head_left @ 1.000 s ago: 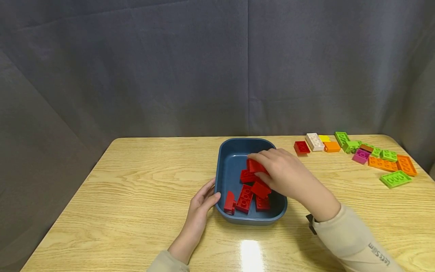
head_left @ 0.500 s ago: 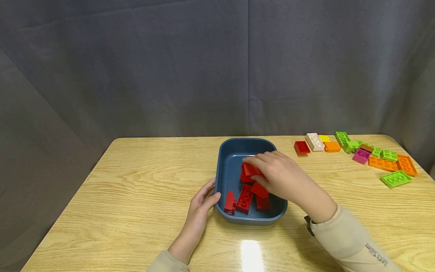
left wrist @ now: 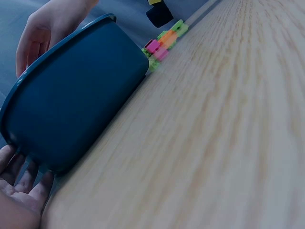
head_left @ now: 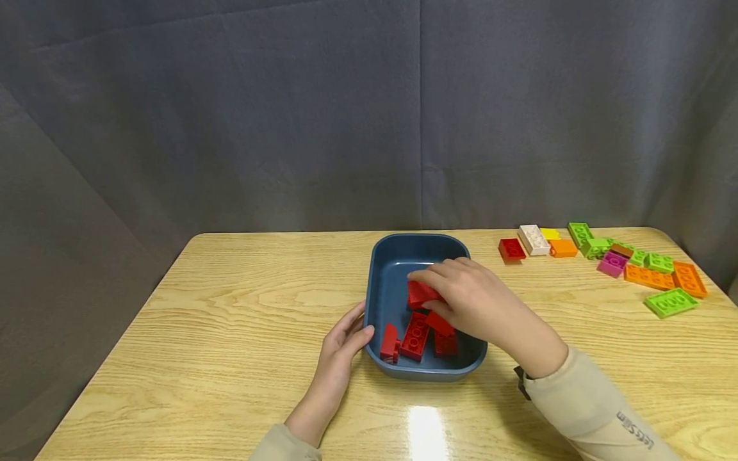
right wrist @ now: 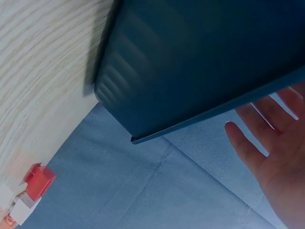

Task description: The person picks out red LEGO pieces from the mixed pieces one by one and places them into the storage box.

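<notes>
A dark blue plastic bin stands on the table with several red toy bricks inside. My left hand lies along the bin's left side, fingers against the outer wall and thumb tip at the rim. In the left wrist view, the left hand's fingers are spread against that wall. My right hand reaches over the right rim and pinches a red brick between thumb and fingers; the hand partly hides it. Close below lie a slanted red brick, a long studded brick and a curved red piece.
Along the table's back right lie a red brick, a white brick, orange bricks, a magenta brick and several green ones, with a green plate nearest. A dark grey curtain hangs behind the table.
Inside the bin, my right hand has shifted left and slightly down with the red brick, which now covers the studded brick seen below it earlier. My left hand and the bin have stayed still.
</notes>
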`<action>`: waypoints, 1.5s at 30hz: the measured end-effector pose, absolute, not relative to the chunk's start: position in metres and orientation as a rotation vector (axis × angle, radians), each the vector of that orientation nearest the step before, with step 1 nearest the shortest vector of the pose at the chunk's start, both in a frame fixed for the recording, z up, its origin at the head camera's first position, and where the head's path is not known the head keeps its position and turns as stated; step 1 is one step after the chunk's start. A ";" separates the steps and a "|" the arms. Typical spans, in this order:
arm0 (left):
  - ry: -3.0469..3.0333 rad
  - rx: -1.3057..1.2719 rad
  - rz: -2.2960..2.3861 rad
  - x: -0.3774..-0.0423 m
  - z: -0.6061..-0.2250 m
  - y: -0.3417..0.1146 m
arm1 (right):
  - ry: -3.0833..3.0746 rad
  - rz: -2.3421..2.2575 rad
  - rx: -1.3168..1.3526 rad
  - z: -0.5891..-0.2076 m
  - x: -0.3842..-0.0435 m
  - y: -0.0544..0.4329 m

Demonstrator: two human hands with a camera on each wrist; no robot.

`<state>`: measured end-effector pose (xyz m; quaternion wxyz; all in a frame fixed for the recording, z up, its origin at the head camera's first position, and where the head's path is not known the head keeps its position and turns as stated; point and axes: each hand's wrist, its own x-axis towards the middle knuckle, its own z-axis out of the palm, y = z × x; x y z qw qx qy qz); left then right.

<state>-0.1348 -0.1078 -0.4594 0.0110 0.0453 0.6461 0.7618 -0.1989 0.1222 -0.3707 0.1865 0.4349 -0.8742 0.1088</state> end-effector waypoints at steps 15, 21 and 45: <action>2.025 0.132 2.358 -0.135 -0.460 -0.108 | -2.426 0.309 1.237 -0.374 -0.200 0.122; 2.021 0.129 2.356 -0.136 -0.460 -0.109 | -2.411 0.308 1.233 -0.373 -0.200 0.123; 2.019 0.110 2.361 -0.135 -0.458 -0.107 | -2.417 0.341 1.152 -0.368 -0.208 0.133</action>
